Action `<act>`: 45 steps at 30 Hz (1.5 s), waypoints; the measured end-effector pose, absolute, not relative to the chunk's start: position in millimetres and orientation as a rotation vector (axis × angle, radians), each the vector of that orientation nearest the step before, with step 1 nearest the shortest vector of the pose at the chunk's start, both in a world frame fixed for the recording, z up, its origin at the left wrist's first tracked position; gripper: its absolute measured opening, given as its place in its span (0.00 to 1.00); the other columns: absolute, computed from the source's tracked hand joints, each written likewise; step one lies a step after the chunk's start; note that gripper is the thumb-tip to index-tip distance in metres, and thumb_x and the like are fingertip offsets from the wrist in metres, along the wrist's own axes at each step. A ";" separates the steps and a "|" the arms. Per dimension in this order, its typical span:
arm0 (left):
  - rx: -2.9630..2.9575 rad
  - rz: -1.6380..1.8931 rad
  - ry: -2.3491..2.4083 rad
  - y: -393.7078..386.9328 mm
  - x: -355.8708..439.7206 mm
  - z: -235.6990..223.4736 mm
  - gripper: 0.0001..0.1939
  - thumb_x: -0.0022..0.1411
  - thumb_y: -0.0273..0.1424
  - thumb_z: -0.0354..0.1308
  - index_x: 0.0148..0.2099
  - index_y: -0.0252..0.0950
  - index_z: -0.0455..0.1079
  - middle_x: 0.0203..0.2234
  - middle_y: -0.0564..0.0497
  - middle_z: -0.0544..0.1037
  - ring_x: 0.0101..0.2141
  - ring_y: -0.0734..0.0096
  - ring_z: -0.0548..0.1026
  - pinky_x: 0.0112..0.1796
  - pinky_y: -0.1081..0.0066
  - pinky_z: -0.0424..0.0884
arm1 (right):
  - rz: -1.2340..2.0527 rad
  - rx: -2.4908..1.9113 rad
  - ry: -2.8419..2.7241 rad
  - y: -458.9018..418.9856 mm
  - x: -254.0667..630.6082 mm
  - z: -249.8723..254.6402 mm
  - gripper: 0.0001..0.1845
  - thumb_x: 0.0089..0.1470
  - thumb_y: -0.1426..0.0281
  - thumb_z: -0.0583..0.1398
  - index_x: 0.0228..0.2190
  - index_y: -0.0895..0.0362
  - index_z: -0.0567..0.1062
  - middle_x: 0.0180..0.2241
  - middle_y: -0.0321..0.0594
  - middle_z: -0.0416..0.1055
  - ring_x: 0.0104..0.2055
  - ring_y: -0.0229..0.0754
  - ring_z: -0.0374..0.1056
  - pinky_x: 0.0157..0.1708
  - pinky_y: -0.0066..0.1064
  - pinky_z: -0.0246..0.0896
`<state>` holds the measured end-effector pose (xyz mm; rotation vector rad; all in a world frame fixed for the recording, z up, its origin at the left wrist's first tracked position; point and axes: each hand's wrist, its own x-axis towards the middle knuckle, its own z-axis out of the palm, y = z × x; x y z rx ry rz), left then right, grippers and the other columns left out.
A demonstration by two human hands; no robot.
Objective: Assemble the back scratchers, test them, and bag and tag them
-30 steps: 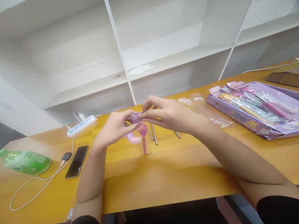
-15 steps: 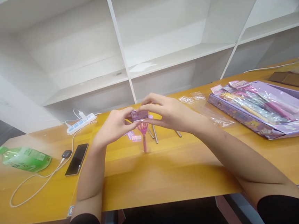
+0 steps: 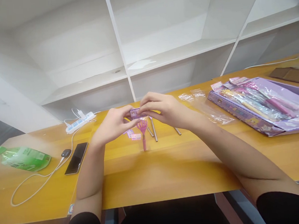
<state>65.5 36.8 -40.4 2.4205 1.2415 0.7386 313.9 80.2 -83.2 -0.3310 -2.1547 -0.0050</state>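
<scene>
My left hand [image 3: 113, 125] and my right hand [image 3: 162, 111] meet above the middle of the yellow table [image 3: 170, 166]. Together they pinch a small purple box [image 3: 135, 113], each hand's fingertips closed on one end of it. Just below the hands a pink toy with a fan-shaped head [image 3: 142, 131] lies on the table. Beside it lie small pink tags [image 3: 133, 135] and thin metal rods [image 3: 154, 132].
A purple tray of wrapped toys [image 3: 264, 105] lies at the right, with clear plastic bags [image 3: 203, 103] before it. At the left are a black phone [image 3: 76, 157], a white cable [image 3: 32, 185], a power strip [image 3: 79, 122] and a green pouch [image 3: 22, 159]. White shelves stand behind.
Both hands stay closed on the purple box and shift only slightly; the box has turned a little between the fingertips. The view has tilted a bit.
</scene>
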 end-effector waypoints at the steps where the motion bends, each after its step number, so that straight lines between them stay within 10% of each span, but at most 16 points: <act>1: 2.406 0.739 1.242 37.4 65.2 -40.9 0.10 0.73 0.39 0.67 0.44 0.38 0.78 0.36 0.53 0.86 0.36 0.70 0.83 0.33 0.72 0.72 | 0.024 -0.320 -2.146 80.6 313.6 -82.9 0.11 0.77 0.68 0.60 0.47 0.52 0.84 0.45 0.44 0.78 0.43 0.41 0.75 0.42 0.34 0.72; 10: 2.361 0.776 1.289 41.4 60.9 -45.8 0.14 0.77 0.43 0.61 0.43 0.39 0.80 0.34 0.50 0.87 0.35 0.63 0.86 0.34 0.70 0.78 | 0.526 -0.538 -2.069 72.5 320.6 -71.0 0.13 0.72 0.60 0.65 0.52 0.54 0.78 0.44 0.43 0.82 0.43 0.44 0.79 0.44 0.36 0.74; 32: 2.401 0.666 1.237 40.4 63.7 -41.1 0.08 0.78 0.35 0.57 0.47 0.39 0.76 0.39 0.50 0.89 0.42 0.62 0.89 0.38 0.70 0.78 | 0.670 -0.806 -2.086 75.0 306.5 -78.1 0.28 0.64 0.50 0.68 0.24 0.56 0.70 0.23 0.32 0.68 0.28 0.35 0.60 0.31 0.32 0.49; 45: 2.518 0.723 1.256 42.2 65.1 -43.5 0.12 0.76 0.41 0.62 0.42 0.38 0.78 0.24 0.56 0.77 0.23 0.75 0.69 0.26 0.73 0.60 | 0.489 -0.760 -2.149 70.4 310.2 -75.1 0.30 0.70 0.47 0.62 0.24 0.55 0.68 0.21 0.32 0.65 0.26 0.35 0.56 0.31 0.32 0.49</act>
